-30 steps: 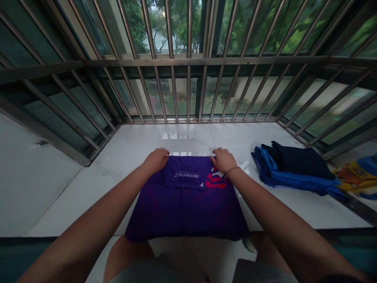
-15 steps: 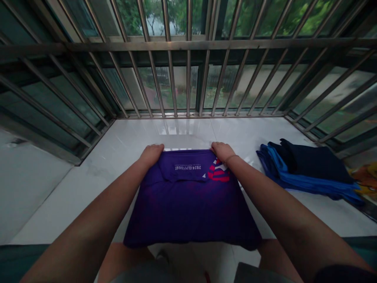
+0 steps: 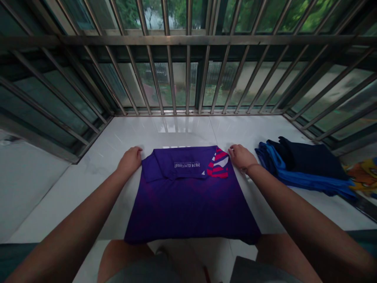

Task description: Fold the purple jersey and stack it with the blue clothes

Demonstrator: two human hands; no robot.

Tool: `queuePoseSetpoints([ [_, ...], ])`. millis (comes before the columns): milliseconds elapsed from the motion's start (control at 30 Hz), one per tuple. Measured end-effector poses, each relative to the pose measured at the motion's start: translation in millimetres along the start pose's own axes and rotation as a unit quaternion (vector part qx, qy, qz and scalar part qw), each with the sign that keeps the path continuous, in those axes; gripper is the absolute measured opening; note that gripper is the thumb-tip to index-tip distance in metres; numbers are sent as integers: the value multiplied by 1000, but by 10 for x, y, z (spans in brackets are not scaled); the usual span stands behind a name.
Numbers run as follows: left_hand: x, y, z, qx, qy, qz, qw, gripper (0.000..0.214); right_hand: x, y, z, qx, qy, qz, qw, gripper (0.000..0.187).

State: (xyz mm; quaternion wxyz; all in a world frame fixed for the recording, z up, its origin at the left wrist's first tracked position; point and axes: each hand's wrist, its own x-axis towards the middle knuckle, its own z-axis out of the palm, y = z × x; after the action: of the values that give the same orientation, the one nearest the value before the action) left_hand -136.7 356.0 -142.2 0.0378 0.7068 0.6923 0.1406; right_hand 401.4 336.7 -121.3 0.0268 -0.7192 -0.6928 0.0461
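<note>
A purple T-shirt (image 3: 191, 208) is spread in front of me, its upper part folded over into a band with white lettering and a red-and-white striped patch at the right. Its lower edge hangs over the near edge of the white ledge (image 3: 188, 129). My left hand (image 3: 131, 159) is closed at the shirt's upper left corner, fingers curled against the fabric edge. At the upper right corner, beside the striped patch, my right hand (image 3: 240, 156) has its fingers bent together at the edge. The fingertips' exact hold is small and partly hidden.
A stack of folded dark and bright blue clothes (image 3: 306, 165) lies on the ledge to the right. Beyond it is a yellow-orange patterned item (image 3: 363, 177). Metal window bars (image 3: 188, 78) enclose the back and both sides. My knees are under the shirt's near edge.
Both hands have moved outward from the shirt's top edge to its upper corners. The folded band now lies flatter, with its left corner and striped patch more visible.
</note>
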Motion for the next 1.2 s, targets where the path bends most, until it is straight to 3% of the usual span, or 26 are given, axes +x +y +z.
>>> queuePoseSetpoints([
  [100, -544, -202, -126, -49, 7, -43, 998, 39, -457, 322, 37, 39, -20, 18, 999, 35],
  [200, -1388, -304, -169, -100, 15, -39, 994, 41, -1173, 538, 173, 87, 16, -31, 996, 34],
  [333, -2497, -355, -132, -132, 27, -31, 990, 38, -2089, 613, 356, 76, 81, -64, 992, 36],
  [400, -2816, -360, -135, -145, 29, -35, 988, 35, -2314, 596, 396, 69, 88, -58, 992, 34],
  [467, -2889, -345, -179, -158, 23, -51, 986, 35, -2323, 561, 390, 75, 85, -50, 992, 33],
  [533, -2709, -296, -259, -168, 13, -66, 983, 36, -2140, 498, 331, 95, 77, -49, 991, 34],
  [600, -2316, -201, -348, -174, 1, -53, 983, 39, -1822, 387, 214, 110, 68, -57, 990, 35],
  [700, -1487, 29, -421, -167, -31, 10, 985, 42, -1222, 112, -19, 91, 47, -70, 992, 33],
  [800, -612, 316, -369, -120, -70, 60, 988, 40, -603, -220, -188, 58, 22, -81, 995, 30],
  [933, 261, 603, -171, -37, -103, 94, 990, 35, 77, -532, -183, 42, 8, -87, 995, 32],
  [1067, 682, 648, 4, -18, -142, 116, 983, 24, 441, -610, -93, 21, -29, -97, 995, 34],
  [1200, 776, 581, 34, -3, -181, 127, 975, 19, 520, -572, -105, 26, -60, -126, 990, 28],
])
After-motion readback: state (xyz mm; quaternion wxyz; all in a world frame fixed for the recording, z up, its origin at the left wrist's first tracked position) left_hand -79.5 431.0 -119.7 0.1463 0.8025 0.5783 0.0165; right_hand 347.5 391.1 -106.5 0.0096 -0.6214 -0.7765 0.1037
